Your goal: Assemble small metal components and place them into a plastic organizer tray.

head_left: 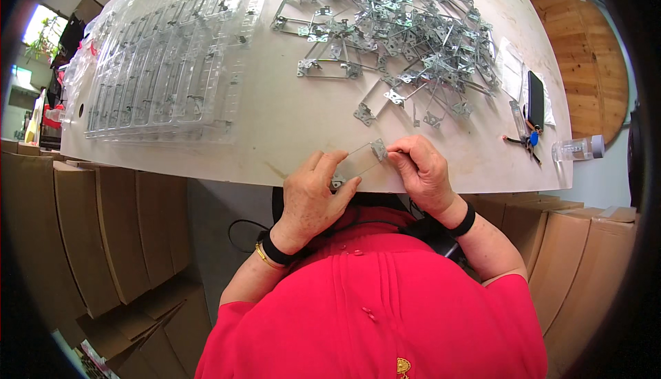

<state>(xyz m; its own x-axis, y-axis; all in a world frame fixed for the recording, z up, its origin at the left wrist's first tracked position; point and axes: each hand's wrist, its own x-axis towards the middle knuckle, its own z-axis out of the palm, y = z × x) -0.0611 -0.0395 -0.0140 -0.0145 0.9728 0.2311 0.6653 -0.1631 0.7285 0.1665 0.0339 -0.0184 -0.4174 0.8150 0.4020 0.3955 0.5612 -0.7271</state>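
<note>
Red shirt [303,317] below — left hand [310,196] and right hand [425,178], fingers clamped on 1 metal frame [379,150].

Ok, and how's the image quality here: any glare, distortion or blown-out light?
In the head view, the white table bows at its edges and the corners go black; the window at upper left is blown out; glare streaks the clear plastic trays; the left hand and right hand show no obvious motion blur.
</note>
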